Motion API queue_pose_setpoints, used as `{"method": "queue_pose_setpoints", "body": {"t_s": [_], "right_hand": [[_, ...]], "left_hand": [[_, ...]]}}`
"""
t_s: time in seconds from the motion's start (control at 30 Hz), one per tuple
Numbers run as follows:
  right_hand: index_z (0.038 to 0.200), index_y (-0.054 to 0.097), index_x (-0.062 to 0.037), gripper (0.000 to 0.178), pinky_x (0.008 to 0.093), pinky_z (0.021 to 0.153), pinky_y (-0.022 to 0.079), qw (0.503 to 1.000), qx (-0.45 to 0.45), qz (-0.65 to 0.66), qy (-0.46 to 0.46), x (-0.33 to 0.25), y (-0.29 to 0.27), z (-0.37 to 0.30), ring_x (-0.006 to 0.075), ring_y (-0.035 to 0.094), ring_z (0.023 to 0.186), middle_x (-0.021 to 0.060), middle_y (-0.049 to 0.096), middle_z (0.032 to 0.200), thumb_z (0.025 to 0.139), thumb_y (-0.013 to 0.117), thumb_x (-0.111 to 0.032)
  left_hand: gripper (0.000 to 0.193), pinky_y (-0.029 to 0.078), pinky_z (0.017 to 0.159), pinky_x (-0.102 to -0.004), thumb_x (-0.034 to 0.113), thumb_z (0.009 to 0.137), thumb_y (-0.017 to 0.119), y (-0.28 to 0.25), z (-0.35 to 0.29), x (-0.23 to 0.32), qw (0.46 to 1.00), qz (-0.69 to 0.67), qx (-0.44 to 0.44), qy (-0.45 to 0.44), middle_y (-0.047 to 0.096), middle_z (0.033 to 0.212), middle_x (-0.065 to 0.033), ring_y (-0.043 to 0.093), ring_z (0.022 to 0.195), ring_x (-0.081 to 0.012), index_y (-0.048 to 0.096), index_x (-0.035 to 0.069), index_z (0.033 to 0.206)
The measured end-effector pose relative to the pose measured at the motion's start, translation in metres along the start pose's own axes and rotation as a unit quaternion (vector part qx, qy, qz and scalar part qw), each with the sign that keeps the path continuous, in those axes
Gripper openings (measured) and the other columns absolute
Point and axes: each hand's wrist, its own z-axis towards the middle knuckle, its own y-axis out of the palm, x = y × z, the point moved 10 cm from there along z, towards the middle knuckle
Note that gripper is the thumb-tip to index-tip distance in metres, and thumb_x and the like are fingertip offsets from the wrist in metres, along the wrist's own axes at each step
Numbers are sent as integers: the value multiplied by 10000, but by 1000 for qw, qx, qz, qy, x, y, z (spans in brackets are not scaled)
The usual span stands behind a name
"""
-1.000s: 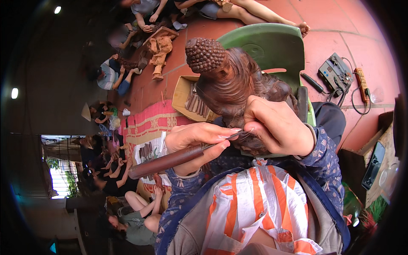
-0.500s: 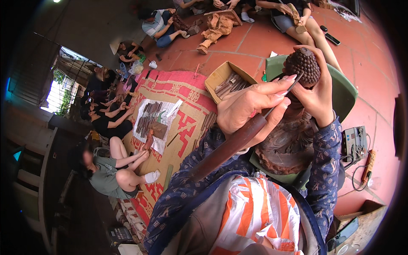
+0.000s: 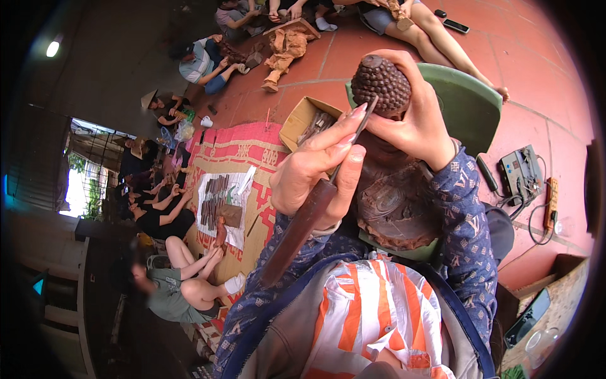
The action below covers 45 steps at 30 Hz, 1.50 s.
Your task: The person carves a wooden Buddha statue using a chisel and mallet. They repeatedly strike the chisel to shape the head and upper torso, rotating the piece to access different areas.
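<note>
On the green plastic seat (image 3: 464, 104), your dark statue (image 3: 398, 218) looks well advanced, body and knobbed curls already shaped. Your right hand (image 3: 416, 120) clasps its head; your left hand (image 3: 315, 167) grips the carving tool (image 3: 300, 230), tip by the curls. Remaining detailing can't be told.

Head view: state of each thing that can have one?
Statue, held by its head
Tool, held slantwise, tip at statue's head; contact unclear
Left hand, closed on tool
Right hand, closed around statue's head
Box, open, partly hidden
Grey unit, cabled; power unclear
Orange strip, cabled; power unclear
Phone, dark side up
</note>
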Motion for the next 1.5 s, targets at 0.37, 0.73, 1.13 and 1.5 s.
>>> {"method": "queue_pose_setpoints", "body": {"t_s": [0.37,0.73,1.13,1.5], "right_hand": [[1147,525,-100,528,436,680,527,1000,13,-21,-7,-4,-3,-1,368,676,801,155,679,846,747,770,-342],[1177,518,-89,551,417,714,531,1000,-7,-28,6,-1,1,-2,352,679,850,150,679,906,732,769,-296],[1173,534,-72,526,364,764,539,1000,-11,-14,16,-1,0,-2,328,683,926,137,675,996,732,785,-208],[1161,539,-85,486,364,741,534,1000,-1,-19,15,-4,1,-3,329,681,899,125,677,980,755,773,-212]], "left_hand": [[149,491,984,-495,13,931,555,12,4,-4,999,5,-21,-33,589,1110,-396,613,1095,-451,407,-6,941],[122,502,971,-458,-52,919,537,15,11,0,993,82,-79,13,593,1132,-380,627,1090,-417,421,-18,931],[112,497,979,-431,-66,931,519,32,9,12,972,188,-130,49,568,1180,-379,602,1135,-413,432,-29,990],[94,530,933,-408,-82,926,527,30,13,17,972,210,-99,22,590,1135,-386,632,1091,-389,444,-40,940]]}}
